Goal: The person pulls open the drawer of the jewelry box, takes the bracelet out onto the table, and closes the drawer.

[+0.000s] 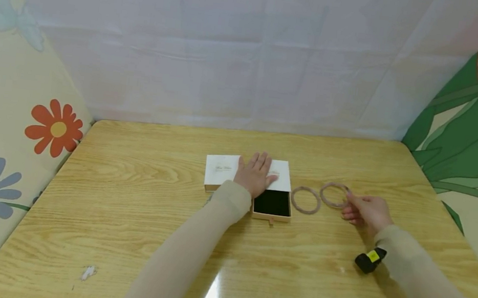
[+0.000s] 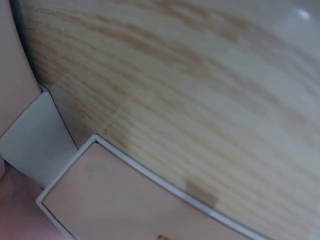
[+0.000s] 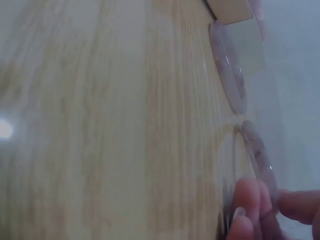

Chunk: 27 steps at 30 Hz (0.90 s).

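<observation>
My left hand [image 1: 254,175] lies flat with straight fingers across two white boxes. The left white box [image 1: 220,167] bears small gold lettering. Out of the front of the right white box [image 1: 281,171] a drawer [image 1: 272,217] is pulled, its black lining showing and a small tab at its front. My right hand [image 1: 368,213] pinches a pale mauve bangle [image 3: 262,160] between thumb and fingers, its near edge tilted up from the wood. A second bangle [image 1: 304,212] lies flat between the drawer and the held one.
The wood-grain table [image 1: 135,206] runs back to a white cloth backdrop [image 1: 211,77]. A black device with a yellow label [image 1: 370,260] is at my right wrist. Nearer the left front lies a small whitish mark [image 1: 88,272]. Flower-painted panels [image 1: 4,107] stand at both sides.
</observation>
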### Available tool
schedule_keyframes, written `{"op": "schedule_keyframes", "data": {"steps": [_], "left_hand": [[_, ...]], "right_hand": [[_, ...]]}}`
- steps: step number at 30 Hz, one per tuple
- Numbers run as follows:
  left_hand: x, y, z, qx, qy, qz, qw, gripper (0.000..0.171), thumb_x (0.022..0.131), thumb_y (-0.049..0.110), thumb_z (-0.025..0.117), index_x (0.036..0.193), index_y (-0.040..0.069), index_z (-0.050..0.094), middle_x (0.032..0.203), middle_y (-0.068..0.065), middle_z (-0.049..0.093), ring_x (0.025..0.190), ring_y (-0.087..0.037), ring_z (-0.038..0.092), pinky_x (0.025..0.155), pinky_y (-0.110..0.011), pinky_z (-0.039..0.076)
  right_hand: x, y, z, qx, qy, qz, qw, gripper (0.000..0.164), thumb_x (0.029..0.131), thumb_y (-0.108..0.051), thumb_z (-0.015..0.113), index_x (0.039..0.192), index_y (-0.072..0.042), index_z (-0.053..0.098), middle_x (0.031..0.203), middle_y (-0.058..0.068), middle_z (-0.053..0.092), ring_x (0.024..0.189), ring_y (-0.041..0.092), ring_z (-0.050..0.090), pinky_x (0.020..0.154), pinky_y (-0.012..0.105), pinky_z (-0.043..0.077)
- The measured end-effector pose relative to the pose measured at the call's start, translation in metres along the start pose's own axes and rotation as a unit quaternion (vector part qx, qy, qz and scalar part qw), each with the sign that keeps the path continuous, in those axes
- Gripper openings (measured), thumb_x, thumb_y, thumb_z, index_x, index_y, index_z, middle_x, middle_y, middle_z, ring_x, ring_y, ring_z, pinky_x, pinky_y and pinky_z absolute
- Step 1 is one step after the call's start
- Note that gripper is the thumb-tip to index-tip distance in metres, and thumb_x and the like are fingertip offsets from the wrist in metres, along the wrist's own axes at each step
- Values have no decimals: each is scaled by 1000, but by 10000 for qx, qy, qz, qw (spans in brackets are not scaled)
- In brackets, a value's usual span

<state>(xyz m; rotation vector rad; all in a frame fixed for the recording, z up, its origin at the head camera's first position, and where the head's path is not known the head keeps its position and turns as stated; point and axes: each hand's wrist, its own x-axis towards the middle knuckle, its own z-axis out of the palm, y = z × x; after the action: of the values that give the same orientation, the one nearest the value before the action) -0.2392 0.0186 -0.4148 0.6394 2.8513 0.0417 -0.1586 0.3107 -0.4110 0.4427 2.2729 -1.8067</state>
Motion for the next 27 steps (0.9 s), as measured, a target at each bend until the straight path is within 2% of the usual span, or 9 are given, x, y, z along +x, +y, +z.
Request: {"op": "schedule_keyframes", "data": {"steps": [8,27], "left_hand": [[-2,1,-2,10,-24,1,10000,68,102,53,14,158,16,0,163,-1,-5,148,-19,-5,116,-53,2],[-5,1,-6,-3,-74,-2,10000,68,103,53,15,158,16,1,163,-2,-5,148,-19,-4,116,-54,2]], "right_hand": [[3,-2,-1,-441,-140,156,9988,35,102,-18,50,104,16,58,64,-3,67,55,7,65,53,22,54],[9,-4,-4,-661,-406,465,9959,27,101,-15,53,96,11,56,62,-2,67,54,7,65,51,20,53]]}}
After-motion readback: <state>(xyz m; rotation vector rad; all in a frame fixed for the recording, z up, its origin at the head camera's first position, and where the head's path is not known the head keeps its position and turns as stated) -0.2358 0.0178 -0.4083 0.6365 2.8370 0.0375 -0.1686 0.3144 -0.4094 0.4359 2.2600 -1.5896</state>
